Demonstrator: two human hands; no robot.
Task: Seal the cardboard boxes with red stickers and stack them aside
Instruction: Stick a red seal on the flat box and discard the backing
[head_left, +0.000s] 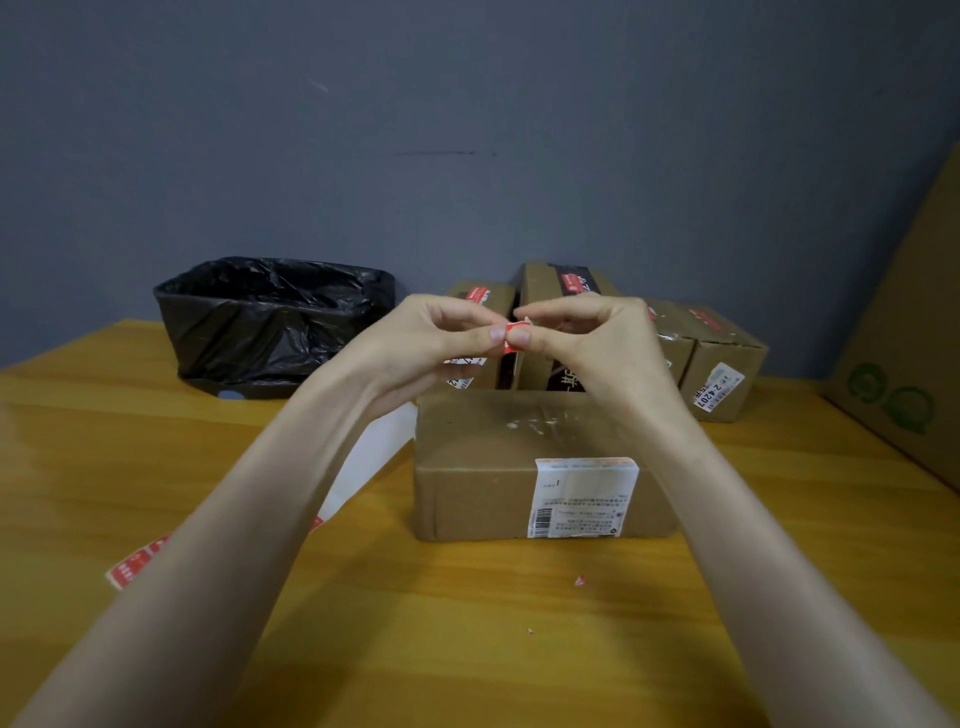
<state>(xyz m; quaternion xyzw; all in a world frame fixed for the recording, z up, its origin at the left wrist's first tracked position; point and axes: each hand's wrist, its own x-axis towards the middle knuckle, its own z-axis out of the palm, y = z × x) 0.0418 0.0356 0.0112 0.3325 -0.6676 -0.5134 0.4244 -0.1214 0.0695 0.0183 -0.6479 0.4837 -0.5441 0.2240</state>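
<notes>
One red sticker (513, 335) is held up in the air above the far side of the closed cardboard box (483, 467), touching no box. Left hand (431, 338) and right hand (587, 343) both pinch it: fingers curled, thumb and forefinger tips of each hand meeting on the sticker, and a pale edge sticks up at its top.

One closed cardboard box sits mid-worktop, slightly toward the right edge. It carries one white shipping label (582, 496) folded over its top front edge, with a barcode at the lower left; the print is too small to read. Torn pale patches mark the box top.

Four smaller cardboard boxes (727, 364) stand in a row along the far edge, partly hidden by the hands, with red stickers showing on their tops. The rightmost has a white label reading "2-4201" (719, 387). The second from the left has dark printing, unreadable.

One bin with a black plastic liner (275, 322) stands at the far left corner.

One sticker sheet (135, 564), red stickers on white backing, lies by the left edge, mostly under the left forearm; its text is unreadable.

One large cardboard carton (909, 364) with two green logos stands at the right edge.

Two tiny scraps lie near the front: one red (580, 580), one pale (530, 631).

Wooden worktop (467, 623).
</notes>
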